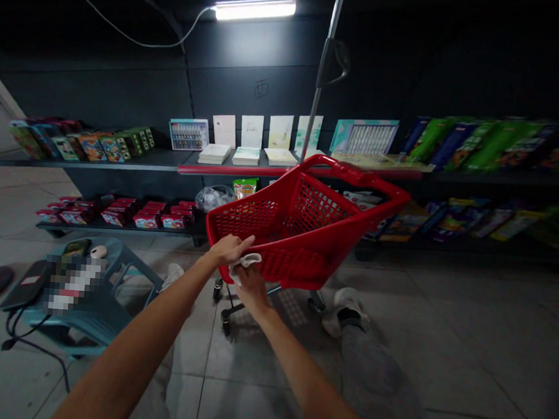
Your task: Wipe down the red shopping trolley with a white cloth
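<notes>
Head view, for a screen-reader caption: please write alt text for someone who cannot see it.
The left hand rests on the rim of a red plastic shopping cart, and the right hand holds a white cloth against it. Behind it, dark shelves display boxed goods and cards under a strip light.

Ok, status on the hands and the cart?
Left hand on rim of red cart. Right hand on white cloth against the basket. Shoe right of cart, teal stool off left.

A dark shelf (94, 161) carries colourful boxes (93, 146); pale cards (251, 131) stand upright further along.
</notes>
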The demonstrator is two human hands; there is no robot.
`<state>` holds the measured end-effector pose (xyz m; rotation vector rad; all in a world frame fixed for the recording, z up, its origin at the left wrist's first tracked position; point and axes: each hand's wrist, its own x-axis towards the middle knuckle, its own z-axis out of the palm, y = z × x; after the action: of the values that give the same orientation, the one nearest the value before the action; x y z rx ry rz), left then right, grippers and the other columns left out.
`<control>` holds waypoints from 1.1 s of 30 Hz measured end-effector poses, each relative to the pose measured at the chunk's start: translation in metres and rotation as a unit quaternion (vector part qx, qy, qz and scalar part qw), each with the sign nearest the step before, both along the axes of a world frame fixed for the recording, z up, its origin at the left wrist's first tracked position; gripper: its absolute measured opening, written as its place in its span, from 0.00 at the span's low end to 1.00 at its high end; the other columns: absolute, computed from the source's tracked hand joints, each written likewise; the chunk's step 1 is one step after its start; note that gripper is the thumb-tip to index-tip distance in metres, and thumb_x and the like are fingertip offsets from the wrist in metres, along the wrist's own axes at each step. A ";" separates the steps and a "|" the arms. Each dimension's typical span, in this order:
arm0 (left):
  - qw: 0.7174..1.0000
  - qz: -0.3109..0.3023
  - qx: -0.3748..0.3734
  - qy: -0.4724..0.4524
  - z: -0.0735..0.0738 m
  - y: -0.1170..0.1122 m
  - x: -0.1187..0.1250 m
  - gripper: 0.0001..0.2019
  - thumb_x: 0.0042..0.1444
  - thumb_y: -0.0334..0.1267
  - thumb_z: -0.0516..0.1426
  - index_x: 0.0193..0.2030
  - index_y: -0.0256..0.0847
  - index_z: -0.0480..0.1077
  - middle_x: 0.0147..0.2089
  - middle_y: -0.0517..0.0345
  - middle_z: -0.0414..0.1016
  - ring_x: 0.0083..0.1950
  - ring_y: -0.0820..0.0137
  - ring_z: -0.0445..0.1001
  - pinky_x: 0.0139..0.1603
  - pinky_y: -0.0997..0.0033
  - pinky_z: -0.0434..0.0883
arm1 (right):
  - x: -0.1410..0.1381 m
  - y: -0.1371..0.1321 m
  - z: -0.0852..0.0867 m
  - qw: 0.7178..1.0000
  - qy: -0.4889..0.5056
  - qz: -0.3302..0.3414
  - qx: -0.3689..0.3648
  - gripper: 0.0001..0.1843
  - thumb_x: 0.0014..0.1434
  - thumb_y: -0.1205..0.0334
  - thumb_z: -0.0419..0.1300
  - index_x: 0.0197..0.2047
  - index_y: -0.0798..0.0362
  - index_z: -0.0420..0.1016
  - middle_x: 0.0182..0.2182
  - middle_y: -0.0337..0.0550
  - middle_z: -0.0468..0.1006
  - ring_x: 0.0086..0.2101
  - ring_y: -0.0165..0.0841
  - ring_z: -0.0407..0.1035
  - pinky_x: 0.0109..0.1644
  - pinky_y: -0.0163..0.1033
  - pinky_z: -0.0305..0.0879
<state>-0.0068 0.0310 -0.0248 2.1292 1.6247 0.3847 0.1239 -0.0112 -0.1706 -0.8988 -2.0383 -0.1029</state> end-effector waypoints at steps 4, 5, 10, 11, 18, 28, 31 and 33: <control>1.000 -0.011 0.014 0.013 0.002 -0.001 -0.003 0.40 0.67 0.68 0.35 0.18 0.40 0.65 0.20 0.55 0.65 0.25 0.71 0.63 0.31 0.69 0.55 | 0.108 0.045 0.029 0.976 -0.190 0.074 0.075 0.23 0.63 0.75 0.58 0.58 0.49 0.76 0.51 0.49 0.80 0.54 0.42 0.69 0.59 0.47 0.65; 1.000 -0.014 0.015 0.013 0.002 -0.001 -0.003 0.40 0.66 0.69 0.35 0.18 0.40 0.65 0.20 0.55 0.65 0.25 0.71 0.62 0.31 0.69 0.54 | 0.136 0.055 0.039 0.972 -0.211 0.066 0.080 0.22 0.63 0.74 0.59 0.58 0.49 0.77 0.51 0.50 0.80 0.54 0.43 0.69 0.59 0.48 0.64; 1.000 -0.023 0.020 0.006 0.001 0.000 -0.002 0.40 0.65 0.71 0.34 0.17 0.41 0.61 0.19 0.56 0.61 0.23 0.71 0.60 0.30 0.68 0.53 | 0.246 0.084 0.071 0.982 -0.114 -0.147 0.037 0.15 0.62 0.65 0.58 0.51 0.56 0.76 0.48 0.57 0.77 0.49 0.46 0.68 0.56 0.50 0.64; 0.999 -0.023 0.022 0.005 0.001 0.001 -0.001 0.40 0.64 0.71 0.34 0.17 0.41 0.61 0.19 0.56 0.61 0.24 0.71 0.60 0.30 0.68 0.53 | 0.256 0.086 0.071 0.980 -0.059 -0.190 0.027 0.14 0.62 0.64 0.57 0.50 0.56 0.75 0.48 0.58 0.76 0.50 0.47 0.67 0.57 0.51 0.63; 0.999 -0.034 0.021 0.000 -0.002 -0.001 0.008 0.40 0.64 0.71 0.33 0.17 0.42 0.60 0.18 0.57 0.61 0.24 0.71 0.60 0.30 0.67 0.54 | 0.166 0.077 0.038 0.858 0.372 -0.338 -0.103 0.21 0.60 0.57 0.51 0.54 0.58 0.65 0.50 0.63 0.72 0.52 0.49 0.68 0.60 0.55 0.64; 0.999 -0.033 0.026 0.003 -0.002 0.000 0.004 0.39 0.66 0.69 0.37 0.17 0.41 0.62 0.18 0.58 0.60 0.23 0.72 0.59 0.30 0.67 0.53 | -0.069 -0.031 -0.011 0.942 0.279 -0.095 -0.163 0.26 0.63 0.67 0.54 0.65 0.55 0.61 0.57 0.62 0.68 0.60 0.50 0.63 0.62 0.56 0.65; 0.998 -0.048 0.042 0.011 -0.001 0.000 0.000 0.38 0.66 0.68 0.38 0.16 0.41 0.61 0.17 0.59 0.58 0.22 0.73 0.56 0.30 0.66 0.52 | -0.038 -0.030 -0.021 0.994 0.022 0.060 -0.092 0.29 0.61 0.74 0.56 0.64 0.50 0.67 0.55 0.54 0.73 0.57 0.45 0.66 0.61 0.50 0.66; 0.997 -0.060 0.050 0.010 -0.001 -0.001 -0.001 0.38 0.67 0.67 0.38 0.16 0.41 0.61 0.17 0.59 0.57 0.22 0.73 0.55 0.30 0.66 0.52 | 0.012 -0.013 -0.024 0.991 -0.093 0.088 -0.036 0.27 0.63 0.74 0.56 0.64 0.48 0.70 0.56 0.51 0.74 0.56 0.43 0.67 0.63 0.49 0.65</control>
<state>-0.0081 0.0305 -0.0260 2.2981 1.5084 0.4172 0.1354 -0.0242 -0.1941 -0.7722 -2.2991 -0.0160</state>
